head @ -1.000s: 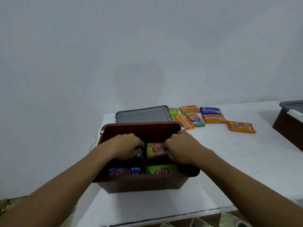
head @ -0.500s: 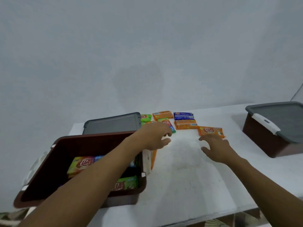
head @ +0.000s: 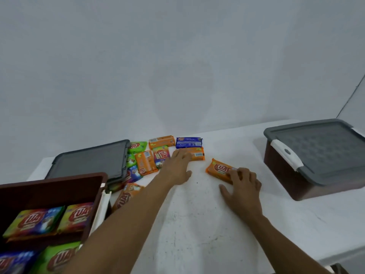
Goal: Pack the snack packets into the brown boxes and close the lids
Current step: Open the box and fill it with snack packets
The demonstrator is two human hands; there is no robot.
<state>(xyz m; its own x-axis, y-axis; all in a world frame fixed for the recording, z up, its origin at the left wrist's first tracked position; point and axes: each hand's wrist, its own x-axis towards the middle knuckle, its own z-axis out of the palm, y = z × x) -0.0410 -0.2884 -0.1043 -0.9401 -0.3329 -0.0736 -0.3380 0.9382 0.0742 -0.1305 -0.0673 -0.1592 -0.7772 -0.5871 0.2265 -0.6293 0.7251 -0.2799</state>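
An open brown box at the lower left holds several snack packets. Its grey lid lies flat behind it. Loose packets lie in a cluster at the table's middle. My left hand reaches out flat, fingertips touching an orange packet below a blue packet. My right hand lies with straight fingers on the near end of a lone orange packet. A second brown box with a grey lid shut on it stands at the right.
The white table ends at a front edge at the lower right. A plain wall stands right behind the table. More packets, green and orange, lie beside the loose lid; another orange one leans by the open box.
Both hands have left the open box and reached forward and right onto the loose packets. The view has swung right, bringing the closed box into sight.
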